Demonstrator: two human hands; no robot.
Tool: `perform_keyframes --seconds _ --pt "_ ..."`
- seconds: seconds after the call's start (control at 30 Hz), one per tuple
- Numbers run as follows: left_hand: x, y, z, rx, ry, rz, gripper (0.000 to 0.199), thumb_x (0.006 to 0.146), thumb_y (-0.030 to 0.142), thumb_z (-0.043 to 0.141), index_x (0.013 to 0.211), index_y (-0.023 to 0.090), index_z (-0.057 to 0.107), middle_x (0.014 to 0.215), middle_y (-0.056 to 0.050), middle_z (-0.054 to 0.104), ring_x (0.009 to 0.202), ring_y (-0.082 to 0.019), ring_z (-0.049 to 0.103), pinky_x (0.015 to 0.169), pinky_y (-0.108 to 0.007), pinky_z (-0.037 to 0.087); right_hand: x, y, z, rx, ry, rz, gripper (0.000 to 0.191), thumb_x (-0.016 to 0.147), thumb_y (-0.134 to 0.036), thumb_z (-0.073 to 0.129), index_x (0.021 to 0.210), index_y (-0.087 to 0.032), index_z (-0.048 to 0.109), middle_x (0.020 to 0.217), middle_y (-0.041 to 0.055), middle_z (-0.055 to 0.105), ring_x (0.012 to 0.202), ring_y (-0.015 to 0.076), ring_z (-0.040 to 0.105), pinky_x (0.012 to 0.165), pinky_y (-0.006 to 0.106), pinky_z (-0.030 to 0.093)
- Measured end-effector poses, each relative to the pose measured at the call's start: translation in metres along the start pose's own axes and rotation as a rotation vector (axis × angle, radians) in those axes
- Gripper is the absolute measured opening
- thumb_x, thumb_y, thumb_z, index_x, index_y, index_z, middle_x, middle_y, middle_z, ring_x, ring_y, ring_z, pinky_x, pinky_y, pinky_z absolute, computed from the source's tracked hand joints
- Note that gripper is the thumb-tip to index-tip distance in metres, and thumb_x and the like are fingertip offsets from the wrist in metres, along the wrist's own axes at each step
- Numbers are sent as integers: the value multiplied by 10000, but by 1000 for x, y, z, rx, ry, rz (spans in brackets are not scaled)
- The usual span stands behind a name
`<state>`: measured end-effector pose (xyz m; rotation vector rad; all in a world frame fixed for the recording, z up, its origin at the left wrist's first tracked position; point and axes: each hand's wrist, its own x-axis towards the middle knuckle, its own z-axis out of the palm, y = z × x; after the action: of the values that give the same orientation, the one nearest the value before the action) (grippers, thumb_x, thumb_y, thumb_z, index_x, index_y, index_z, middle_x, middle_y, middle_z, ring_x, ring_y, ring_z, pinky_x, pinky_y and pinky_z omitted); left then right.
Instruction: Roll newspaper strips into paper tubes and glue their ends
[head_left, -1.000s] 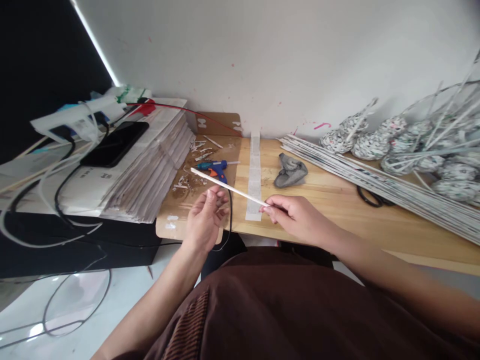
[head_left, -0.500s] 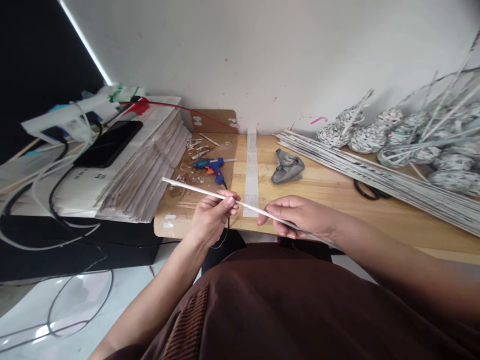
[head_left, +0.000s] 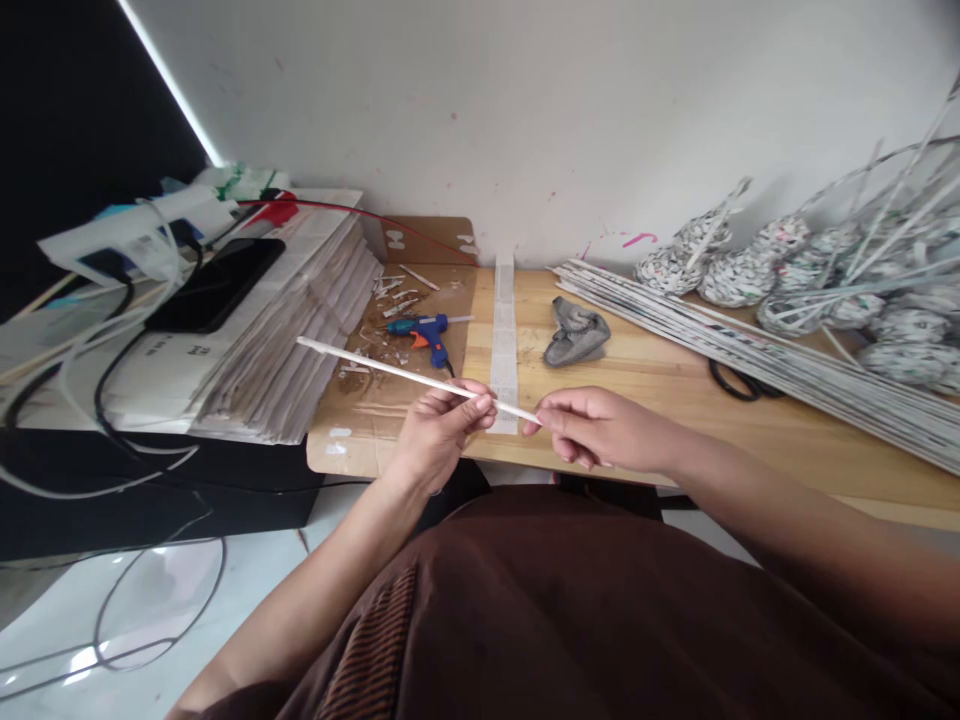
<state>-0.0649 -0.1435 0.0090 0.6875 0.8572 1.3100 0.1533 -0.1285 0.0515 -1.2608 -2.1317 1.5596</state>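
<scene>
A thin white rolled paper tube [head_left: 382, 369] slants across in front of me, its far end pointing up to the left. My left hand [head_left: 450, 425] pinches it between thumb and fingers, short of its right end. At that right end, the thumb and fingers of my right hand [head_left: 589, 428] close on the tip. Beneath the tube, a printed paper strip [head_left: 504, 345] lies flat on the wooden table [head_left: 630, 400]. A blue glue gun [head_left: 424, 335] rests on a cardboard sheet [head_left: 360, 425] beyond my left hand.
A crumpled grey cloth [head_left: 574, 333] lies mid-table. On the right are a bundle of paper tubes [head_left: 742, 350], several woven paper balls [head_left: 739, 275] and black scissor-like handles [head_left: 735, 380]. A tall paper stack [head_left: 300, 340] at left carries a phone [head_left: 217, 285] and power strip [head_left: 135, 235].
The paper tube has shifted to the left. My left hand has moved slightly right along it, and my right hand now grips its end, where before the tube ran on past that hand.
</scene>
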Motion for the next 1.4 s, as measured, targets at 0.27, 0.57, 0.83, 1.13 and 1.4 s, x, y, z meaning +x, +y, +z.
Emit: perform_keyframes --seconds 0.27,0.57,0.83,1.13,1.4 --pt "-3 -4 13 93 -38 -95 247 698 303 827 803 138 678 609 18 603 519 -65 555 461 -158 440 2 2 19 -756 381 -309 282 989 -325 465 976 -140 678 873 125 698 809 229 619 702 325 388" --pt "-2 4 3 108 -96 -25 205 674 241 843 760 136 690 601 -5 638 549 -83 594 513 -176 484 0 0 -7 93 -102 47 443 975 -517 414 1014 -155 666 652 14 635 528 111 539 537 245 404" --pt "-4 -7 14 104 -73 -106 248 658 263 854 813 140 705 604 1 634 549 -85 594 494 -171 484 -3 0 12 -599 406 -331 236 958 -360 524 942 -194 691 836 79 700 768 195 605 716 311 400" --pt "-7 -8 8 163 -158 7 201 673 226 848 777 132 704 635 -24 674 576 -102 630 578 -215 532 -1 -3 -2 32 13 -3 337 943 -475 501 934 -177 658 665 6 635 569 119 561 558 244 411" --pt "-7 -14 12 135 -118 -4 208 660 242 854 741 138 693 592 -14 654 545 -100 614 537 -207 516 -9 1 0 -157 141 -89 315 946 -450 509 861 -195 675 656 13 637 568 123 540 582 259 384"
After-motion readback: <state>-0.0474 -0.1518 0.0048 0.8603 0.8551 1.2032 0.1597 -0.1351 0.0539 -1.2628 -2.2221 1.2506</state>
